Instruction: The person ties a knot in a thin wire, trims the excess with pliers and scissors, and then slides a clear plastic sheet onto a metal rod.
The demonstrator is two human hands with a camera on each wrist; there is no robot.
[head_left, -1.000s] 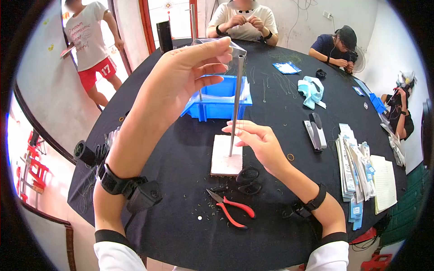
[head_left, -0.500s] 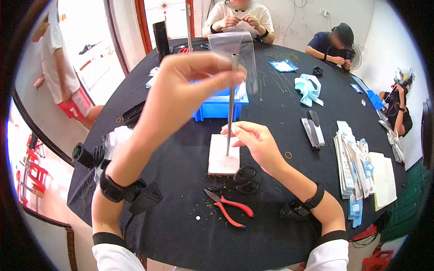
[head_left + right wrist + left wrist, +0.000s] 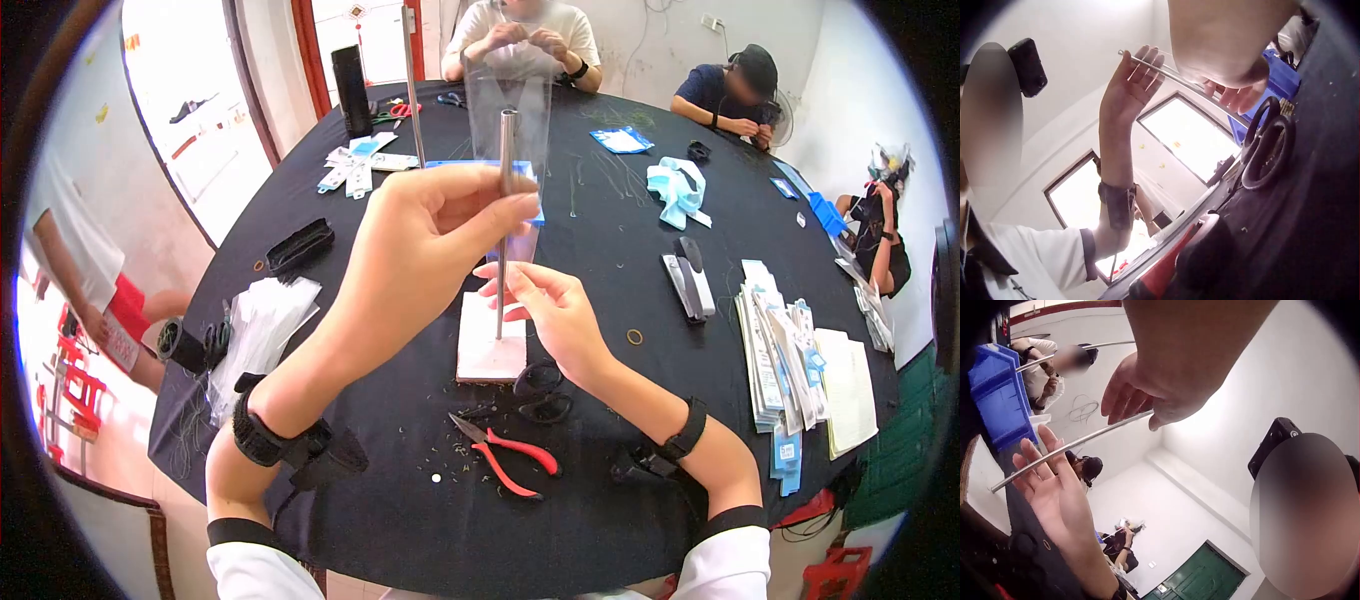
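A slim metal rod (image 3: pixel 506 150) stands in a white block (image 3: pixel 490 355). My left hand (image 3: pixel 420 225) is at the rod's upper part, thumb in front and fingers curled behind. In the right wrist view a thin line (image 3: pixel 1165 54) runs from these left fingertips towards my right hand; it appears pinched there, though I cannot tell for certain. My right hand (image 3: pixel 555 310) grips the rod loosely lower down, fingers reaching past its left side. In the left wrist view those right fingers (image 3: pixel 1030 453) lie across the rod.
Behind the rod are a blue bin (image 3: pixel 535 205) and clear plastic (image 3: pixel 512 100). Scissors (image 3: pixel 545 390) and red-handled pliers (image 3: pixel 505 455) lie in front. A stapler (image 3: pixel 687 280) and packets (image 3: pixel 775 360) lie right, plastic sleeves (image 3: pixel 262 325) left. People sit across the table.
My left hand has come down from above the rod's top to its upper shaft, its fingers closing in around it. My right hand stays low on the rod. A person at left walked closer.
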